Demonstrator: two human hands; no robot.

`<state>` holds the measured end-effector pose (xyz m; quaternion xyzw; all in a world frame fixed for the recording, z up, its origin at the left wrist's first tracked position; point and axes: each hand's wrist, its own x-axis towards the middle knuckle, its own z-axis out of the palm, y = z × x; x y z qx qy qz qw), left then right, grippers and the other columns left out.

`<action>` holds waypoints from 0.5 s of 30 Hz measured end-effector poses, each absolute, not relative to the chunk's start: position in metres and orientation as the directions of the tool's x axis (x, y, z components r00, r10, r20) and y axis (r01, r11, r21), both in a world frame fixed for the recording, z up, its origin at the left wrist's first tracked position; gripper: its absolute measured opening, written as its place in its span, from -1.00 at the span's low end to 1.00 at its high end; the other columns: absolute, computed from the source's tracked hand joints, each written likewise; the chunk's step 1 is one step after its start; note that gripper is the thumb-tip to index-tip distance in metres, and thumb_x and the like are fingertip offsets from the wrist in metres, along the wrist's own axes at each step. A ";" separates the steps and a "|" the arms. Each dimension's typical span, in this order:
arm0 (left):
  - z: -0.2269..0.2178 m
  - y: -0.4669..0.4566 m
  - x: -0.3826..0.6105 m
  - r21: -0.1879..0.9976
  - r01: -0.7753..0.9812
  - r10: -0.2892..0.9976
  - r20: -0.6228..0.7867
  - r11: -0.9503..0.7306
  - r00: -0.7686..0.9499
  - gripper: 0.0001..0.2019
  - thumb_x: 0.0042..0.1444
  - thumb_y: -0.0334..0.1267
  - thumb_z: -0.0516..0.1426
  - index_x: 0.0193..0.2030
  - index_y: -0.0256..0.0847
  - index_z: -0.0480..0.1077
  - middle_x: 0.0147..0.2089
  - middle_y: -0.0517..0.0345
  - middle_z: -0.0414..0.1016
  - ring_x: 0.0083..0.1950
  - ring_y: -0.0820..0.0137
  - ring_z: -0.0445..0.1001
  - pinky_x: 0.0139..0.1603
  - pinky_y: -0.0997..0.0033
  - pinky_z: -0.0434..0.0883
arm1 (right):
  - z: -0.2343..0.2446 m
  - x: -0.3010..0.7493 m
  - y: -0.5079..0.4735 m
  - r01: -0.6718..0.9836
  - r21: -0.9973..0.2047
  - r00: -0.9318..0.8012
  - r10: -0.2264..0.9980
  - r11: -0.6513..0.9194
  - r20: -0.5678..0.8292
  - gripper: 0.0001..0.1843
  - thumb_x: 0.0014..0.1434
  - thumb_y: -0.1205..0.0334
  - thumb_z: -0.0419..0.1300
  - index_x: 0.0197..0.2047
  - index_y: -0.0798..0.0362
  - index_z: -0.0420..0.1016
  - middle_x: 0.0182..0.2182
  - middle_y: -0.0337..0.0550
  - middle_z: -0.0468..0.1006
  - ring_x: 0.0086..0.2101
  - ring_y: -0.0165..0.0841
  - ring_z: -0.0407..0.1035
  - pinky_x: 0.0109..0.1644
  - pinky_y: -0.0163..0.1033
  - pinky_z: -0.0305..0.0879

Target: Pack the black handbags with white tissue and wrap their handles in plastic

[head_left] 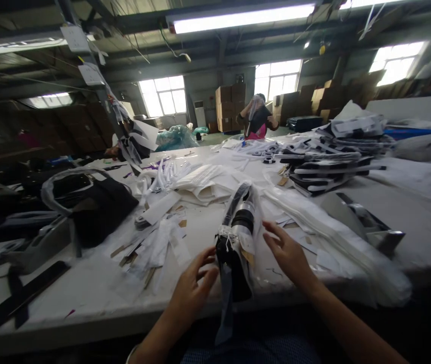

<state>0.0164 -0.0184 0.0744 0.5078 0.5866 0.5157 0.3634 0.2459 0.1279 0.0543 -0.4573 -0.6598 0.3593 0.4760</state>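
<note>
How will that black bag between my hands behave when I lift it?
The grey strap of the black bag will likely swing, since it dangles past the table edge. The clear plastic around its handle looks glossy, so it may feel slippery. The bag looks narrow and could tip.

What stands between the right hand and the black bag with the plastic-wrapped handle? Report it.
Nothing solid is visible between the right hand and the black bag: a narrow gap separates them, though clear plastic may edge into it.
</note>
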 end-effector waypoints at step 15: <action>0.074 0.014 0.060 1.000 -0.029 0.835 -0.024 0.009 -0.550 -0.51 -0.04 -0.03 0.36 0.01 -0.16 0.49 -0.04 0.08 0.63 0.11 0.06 0.54 0.16 0.18 0.46 | 0.007 0.221 0.095 -0.136 -0.976 -0.226 0.964 -0.172 -0.138 0.01 0.12 -0.32 0.25 0.44 0.09 0.12 0.40 0.03 0.15 0.37 -0.10 0.04 0.43 -0.01 0.01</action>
